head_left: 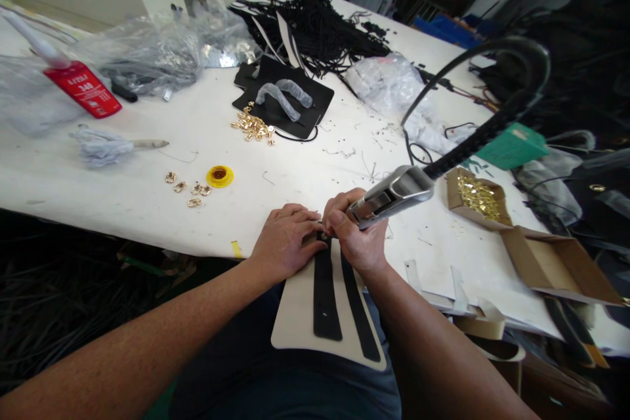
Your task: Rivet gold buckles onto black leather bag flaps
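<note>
My right hand is wrapped round a silver electric screwdriver with a thick black cord, its tip pointing down and left. The tip itself is hidden by my fingers. My left hand is closed on the upper end of a cream leather panel, its thumb and fingertips beside a small metal fitting. Two black straps lie lengthwise on the panel: a left strap with a small hole near its lower end, and a right strap. The panel rests on my lap, its top against the table edge.
Gold-coloured hardware lies by black leather pieces. Several loose buckles are near a yellow round container. A red glue bottle and brush sit left; a cardboard box of gold parts is right.
</note>
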Demonstrator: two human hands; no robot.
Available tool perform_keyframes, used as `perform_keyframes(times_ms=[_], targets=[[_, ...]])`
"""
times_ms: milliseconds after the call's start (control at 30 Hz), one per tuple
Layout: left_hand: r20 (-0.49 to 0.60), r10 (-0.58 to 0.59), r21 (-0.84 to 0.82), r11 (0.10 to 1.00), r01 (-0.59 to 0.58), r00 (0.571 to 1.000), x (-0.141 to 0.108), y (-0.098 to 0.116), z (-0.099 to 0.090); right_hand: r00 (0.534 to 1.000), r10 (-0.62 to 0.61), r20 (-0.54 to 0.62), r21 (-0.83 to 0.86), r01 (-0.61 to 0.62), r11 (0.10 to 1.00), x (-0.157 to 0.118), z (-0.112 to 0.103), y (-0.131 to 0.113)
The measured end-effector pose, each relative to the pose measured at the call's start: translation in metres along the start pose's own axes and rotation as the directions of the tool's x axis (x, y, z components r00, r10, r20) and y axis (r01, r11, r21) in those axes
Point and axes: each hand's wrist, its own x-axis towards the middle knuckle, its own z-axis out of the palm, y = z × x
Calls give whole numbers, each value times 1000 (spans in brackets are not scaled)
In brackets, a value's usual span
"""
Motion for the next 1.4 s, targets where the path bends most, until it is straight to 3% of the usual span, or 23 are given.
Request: perform_keyframes(times_ms=[167, 567, 900, 1300, 1400], targets=[[9, -3, 13, 1000, 3, 1000, 0, 2, -2, 998, 43, 48, -19, -42, 999, 2, -2, 1], [-8, 5, 44, 999, -4, 1000, -1, 3, 1, 1000, 6, 9, 96, -7, 995, -3, -5, 6], [5, -2, 48, 999, 1, 1000, 0, 4, 1, 999, 26, 22, 66, -27, 997, -2, -5, 7], [7, -11, 117, 993, 11, 1000, 0, 4, 4, 962, 12, 273, -22, -6, 1000, 8, 0, -17], [0, -15, 109, 994, 15, 1000, -1, 4, 3, 967, 27, 253, -30, -20, 999, 9, -2, -16]])
